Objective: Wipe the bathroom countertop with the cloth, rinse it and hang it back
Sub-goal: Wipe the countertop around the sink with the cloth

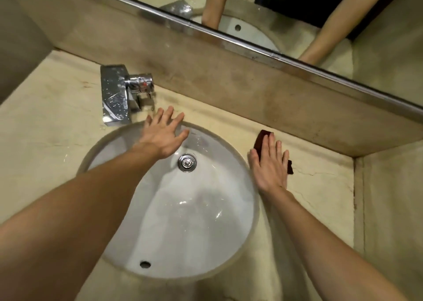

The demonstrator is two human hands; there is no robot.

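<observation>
A dark red cloth lies flat on the cream marble countertop, to the right of the round white sink. My right hand presses flat on the cloth with fingers stretched out, hiding most of it; one corner shows at the fingertips and another at the right edge. My left hand hovers over the sink's far rim with fingers spread and nothing in it, just right of the chrome faucet.
A brown stone backsplash runs behind the counter, with a metal-framed mirror above it. A side wall closes the counter on the right. The sink has a chrome drain and an overflow hole.
</observation>
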